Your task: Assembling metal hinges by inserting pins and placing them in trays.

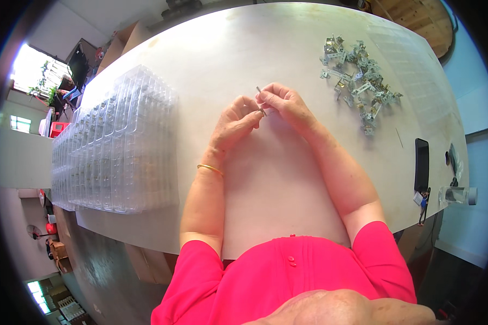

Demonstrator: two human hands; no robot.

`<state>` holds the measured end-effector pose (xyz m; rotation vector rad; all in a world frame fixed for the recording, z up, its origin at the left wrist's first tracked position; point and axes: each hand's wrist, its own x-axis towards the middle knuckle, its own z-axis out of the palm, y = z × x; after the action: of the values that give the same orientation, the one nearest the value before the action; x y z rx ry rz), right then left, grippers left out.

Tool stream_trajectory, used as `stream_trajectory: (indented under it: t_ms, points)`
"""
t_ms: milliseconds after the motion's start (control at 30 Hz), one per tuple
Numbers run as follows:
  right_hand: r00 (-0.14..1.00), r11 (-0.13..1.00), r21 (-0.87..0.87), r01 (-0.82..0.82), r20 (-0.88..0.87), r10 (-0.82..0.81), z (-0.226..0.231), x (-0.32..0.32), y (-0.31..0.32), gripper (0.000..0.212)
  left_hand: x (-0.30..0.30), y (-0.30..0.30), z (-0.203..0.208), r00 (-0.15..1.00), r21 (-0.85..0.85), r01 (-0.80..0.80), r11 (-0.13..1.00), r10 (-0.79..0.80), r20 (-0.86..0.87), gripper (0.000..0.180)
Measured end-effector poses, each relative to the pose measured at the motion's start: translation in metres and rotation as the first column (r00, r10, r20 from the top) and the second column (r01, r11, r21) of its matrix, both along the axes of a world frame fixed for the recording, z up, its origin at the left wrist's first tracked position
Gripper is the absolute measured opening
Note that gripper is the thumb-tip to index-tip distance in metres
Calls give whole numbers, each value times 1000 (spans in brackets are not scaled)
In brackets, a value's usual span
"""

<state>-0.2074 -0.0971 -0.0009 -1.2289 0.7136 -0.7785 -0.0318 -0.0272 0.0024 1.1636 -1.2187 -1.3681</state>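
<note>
Over the middle of the white table my two hands meet, fingertips nearly touching. My left hand [236, 122], with a gold bangle at its wrist, is closed in a pinch around a small metal part [263, 112]. My right hand [288, 105] is closed too, its thumb and fingers gripping the same part or one joined to it; a short grey end [258, 89] sticks out above the fingers. Most of the part is covered by my fingers. To the right of my hands lies a loose heap of small metal bracket assemblies [366, 81], silver with brassy bits.
A tall stack of clear plastic trays [127, 146] holding parts stands at the left of the table [222, 43]. On the right lie a thin rod [399, 138], a black phone [422, 165], keys [424, 206] and a clear bottle [458, 195]. More clear trays [412, 65] rest at the far right.
</note>
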Motion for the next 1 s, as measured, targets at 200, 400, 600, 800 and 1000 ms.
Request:
stream_trajectory:
  t_ms: [200,400,600,800,1000]
  points:
    - [963,993,-40,114,249,-100,-5,2,1,12,7,-1,2,960,93,-102,990,122,-252,12]
    - [987,967,-253,3,154,37,-2,1,6,8,14,-4,-3,920,143,-98,985,145,-364,11]
    - [973,960,-277,39,227,26,-12,7,4,9,22,-6,-8,855,137,50,989,28,-517,24]
    - [840,958,277,75,500,-210,-11,5,-3,12,10,-8,-11,852,-69,-174,982,115,-511,35]
    - [859,900,436,8,458,-229,-9,9,1,12,8,-10,-18,913,-226,-298,928,208,-351,32]
